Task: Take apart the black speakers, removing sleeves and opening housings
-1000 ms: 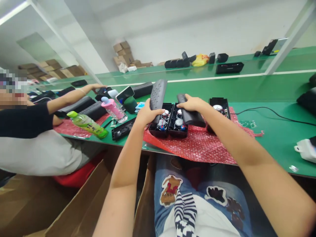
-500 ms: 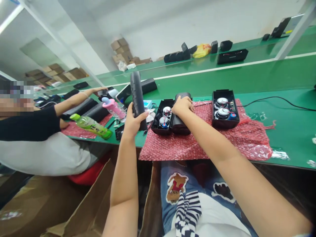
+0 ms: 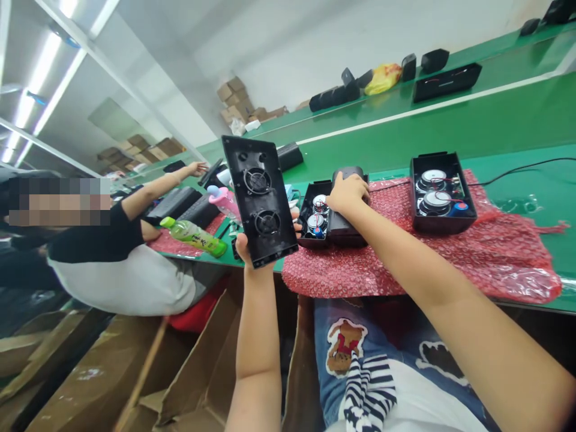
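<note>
My left hand (image 3: 243, 247) grips a black speaker panel (image 3: 245, 207) by its lower part, raised above the bench edge. Its inner side, with two round grilles, faces me; most of my fingers are hidden behind it. On the red bubble wrap (image 3: 342, 276), my right hand (image 3: 348, 193) is closed over the top of a black speaker case (image 3: 344, 228). Touching that case on its left is an uncovered speaker housing (image 3: 310, 242) with two drivers and wires. Farther right stands another uncovered housing (image 3: 443, 221) with two drivers and a blue part.
A co-worker (image 3: 112, 276) sits at left, one arm stretched over the green bench (image 3: 517, 180). Between us lie a green bottle (image 3: 193, 237) and a pink bottle (image 3: 227, 204). A black cable (image 3: 517, 170) runs right. An open cardboard box (image 3: 193, 372) stands below the bench.
My left hand has turned the panel from edge-on so that its inner face shows. My right hand stays on the speaker case. The whole view has swung left.
</note>
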Tool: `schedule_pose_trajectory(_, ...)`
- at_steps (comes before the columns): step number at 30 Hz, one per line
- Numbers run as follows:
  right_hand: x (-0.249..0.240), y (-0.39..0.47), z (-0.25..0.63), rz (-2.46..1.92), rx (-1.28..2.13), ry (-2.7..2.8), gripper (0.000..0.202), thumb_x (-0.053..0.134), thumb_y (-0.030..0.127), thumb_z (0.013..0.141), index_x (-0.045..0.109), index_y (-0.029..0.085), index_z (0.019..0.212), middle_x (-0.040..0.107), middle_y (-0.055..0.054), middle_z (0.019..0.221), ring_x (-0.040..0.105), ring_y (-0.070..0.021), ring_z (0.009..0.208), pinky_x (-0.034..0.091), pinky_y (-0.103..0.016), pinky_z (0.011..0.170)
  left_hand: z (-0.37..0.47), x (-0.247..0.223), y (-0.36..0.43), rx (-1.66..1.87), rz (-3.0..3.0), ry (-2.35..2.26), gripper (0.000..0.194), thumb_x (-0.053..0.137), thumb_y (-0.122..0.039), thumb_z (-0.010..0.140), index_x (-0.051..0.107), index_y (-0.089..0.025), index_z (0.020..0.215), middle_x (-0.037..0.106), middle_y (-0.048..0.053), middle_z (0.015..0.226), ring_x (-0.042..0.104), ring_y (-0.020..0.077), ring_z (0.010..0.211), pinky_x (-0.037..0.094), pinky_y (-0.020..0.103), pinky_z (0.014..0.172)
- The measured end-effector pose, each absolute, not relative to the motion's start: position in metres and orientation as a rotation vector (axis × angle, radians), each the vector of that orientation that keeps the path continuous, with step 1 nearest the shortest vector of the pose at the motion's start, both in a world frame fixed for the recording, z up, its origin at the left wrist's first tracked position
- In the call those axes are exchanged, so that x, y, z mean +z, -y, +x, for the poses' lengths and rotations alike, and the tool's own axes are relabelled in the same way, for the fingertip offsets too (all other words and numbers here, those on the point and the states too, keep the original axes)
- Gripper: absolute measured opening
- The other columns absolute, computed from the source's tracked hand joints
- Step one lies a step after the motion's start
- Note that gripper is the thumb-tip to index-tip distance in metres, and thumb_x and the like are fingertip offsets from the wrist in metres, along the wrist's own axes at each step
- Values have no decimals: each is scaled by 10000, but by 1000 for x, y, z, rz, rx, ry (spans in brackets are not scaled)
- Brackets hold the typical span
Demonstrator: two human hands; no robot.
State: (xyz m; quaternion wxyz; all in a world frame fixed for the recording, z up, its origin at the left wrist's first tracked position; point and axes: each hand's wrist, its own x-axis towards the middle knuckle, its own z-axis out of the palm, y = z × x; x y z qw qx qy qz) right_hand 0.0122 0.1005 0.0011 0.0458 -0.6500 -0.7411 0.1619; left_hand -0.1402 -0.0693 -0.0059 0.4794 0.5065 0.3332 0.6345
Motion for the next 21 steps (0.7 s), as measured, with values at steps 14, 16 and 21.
schedule_pose_trajectory(14, -2, -98, 23, -1855, 414, 2086, 553, 605, 358, 861, 516, 180, 1377, 290, -250, 1506, 399, -531, 1284, 437, -622, 910, -146, -11, 91, 1687, 1129, -913, 936, 666, -805, 593, 612, -159, 1267, 716, 181, 1125, 721, 313, 880, 610, 446, 769)
schedule_pose_trajectory(16, 0, -98, 22, -1865, 422, 2081, 560, 608, 354, 861, 518, 172, 1382, 266, -245, 1523, 388, -528, 1294, 438, -627, 919, -144, -9, 95, 1694, 1146, -934, 899, 667, -806, 590, 650, -150, 1204, 727, 178, 1091, 726, 305, 853, 620, 424, 732)
schedule_pose_trajectory(21, 3, -98, 24, -1922, 517, 2094, 589, 573, 339, 881, 484, 124, 1422, 220, -262, 1548, 369, -534, 1311, 439, -652, 930, -147, -9, 100, 1673, 1196, -995, 841, 630, -833, 582, 695, -207, 1140, 729, 133, 1098, 722, 281, 832, 627, 378, 638)
